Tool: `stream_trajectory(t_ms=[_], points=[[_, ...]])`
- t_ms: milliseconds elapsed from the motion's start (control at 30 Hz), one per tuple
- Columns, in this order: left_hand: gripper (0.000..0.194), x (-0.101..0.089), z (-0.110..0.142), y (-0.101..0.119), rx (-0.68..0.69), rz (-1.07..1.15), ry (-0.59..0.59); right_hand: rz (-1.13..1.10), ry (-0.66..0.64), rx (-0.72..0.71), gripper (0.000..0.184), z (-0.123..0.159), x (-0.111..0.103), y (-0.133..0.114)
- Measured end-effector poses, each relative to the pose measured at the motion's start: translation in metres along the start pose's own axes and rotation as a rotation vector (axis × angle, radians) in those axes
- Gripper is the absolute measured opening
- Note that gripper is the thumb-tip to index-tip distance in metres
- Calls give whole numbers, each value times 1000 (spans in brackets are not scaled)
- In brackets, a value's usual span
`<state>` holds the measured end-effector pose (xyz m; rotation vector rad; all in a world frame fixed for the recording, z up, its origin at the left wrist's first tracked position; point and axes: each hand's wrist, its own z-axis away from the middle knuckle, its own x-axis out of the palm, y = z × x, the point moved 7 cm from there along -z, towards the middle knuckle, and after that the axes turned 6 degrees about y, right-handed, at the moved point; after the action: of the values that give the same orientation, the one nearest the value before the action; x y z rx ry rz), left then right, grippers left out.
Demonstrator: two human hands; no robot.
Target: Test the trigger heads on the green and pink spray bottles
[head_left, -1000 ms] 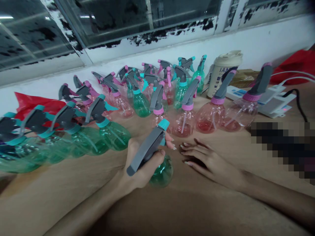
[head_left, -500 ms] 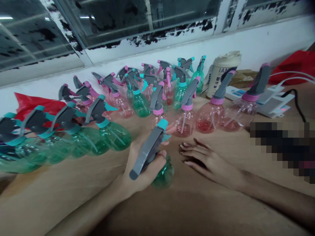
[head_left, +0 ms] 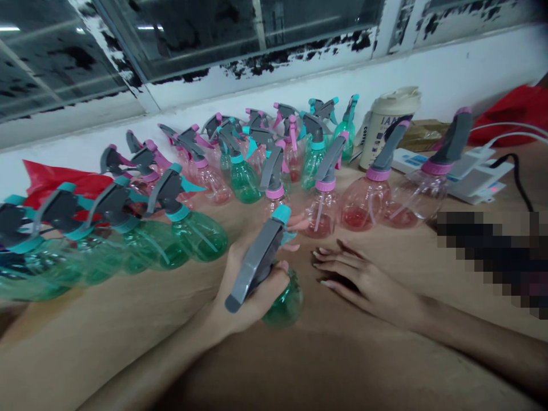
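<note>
My left hand point(head_left: 244, 291) is wrapped round the neck of a green spray bottle point(head_left: 282, 302) with a grey trigger head and a teal collar. The bottle stands on the brown table point(head_left: 128, 319) in front of me. My right hand point(head_left: 363, 279) lies flat on the table just right of the bottle, fingers stretched out and holding nothing.
Several green and pink spray bottles point(head_left: 201, 234) stand in rows toward the white wall. A beige lidded cup point(head_left: 385, 128), a white device point(head_left: 475, 177) with cables and red bags point(head_left: 55, 180) lie at the back. A blurred dark patch sits at right.
My left hand has shifted slightly on the bottle, its upper fingers now stretched further toward the pink bottles. My right hand has stayed put.
</note>
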<state>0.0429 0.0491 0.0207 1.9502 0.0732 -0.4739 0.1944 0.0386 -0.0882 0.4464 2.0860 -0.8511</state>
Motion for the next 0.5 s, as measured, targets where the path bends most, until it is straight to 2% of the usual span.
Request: stream_trajectory(t_ms=[167, 500], points=[[26, 0, 1, 2, 38, -19, -8, -2, -6, 11, 26, 0, 0, 0], [8, 0, 7, -10, -20, 22, -36, 41, -30, -11, 29, 2, 4, 2]])
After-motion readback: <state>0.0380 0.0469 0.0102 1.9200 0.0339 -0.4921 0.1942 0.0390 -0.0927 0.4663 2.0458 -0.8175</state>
